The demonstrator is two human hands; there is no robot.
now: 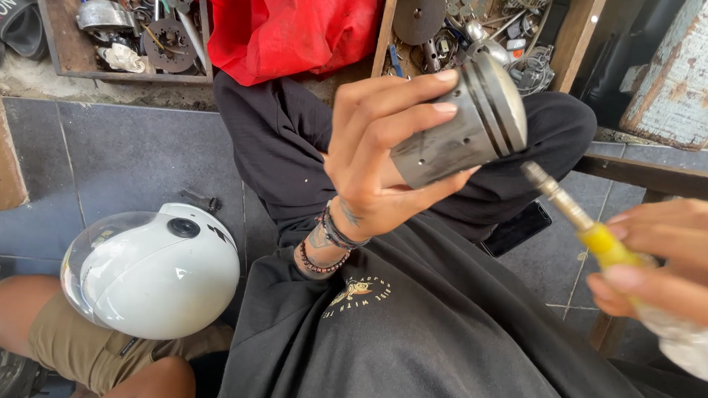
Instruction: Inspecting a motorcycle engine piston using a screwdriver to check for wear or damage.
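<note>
Two hands busy: left hand [371,156] clasping grey piston [462,124], right hand [665,265] gripping yellow-handled screwdriver [584,227].

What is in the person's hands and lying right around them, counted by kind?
Grey metal grooved piston, in the left hand: 1
Yellow-handled screwdriver, in the right hand: 1
White helmet with clear visor: 1
Wooden trays of metal parts: 2
Red cloth: 1
Total: 6
</note>
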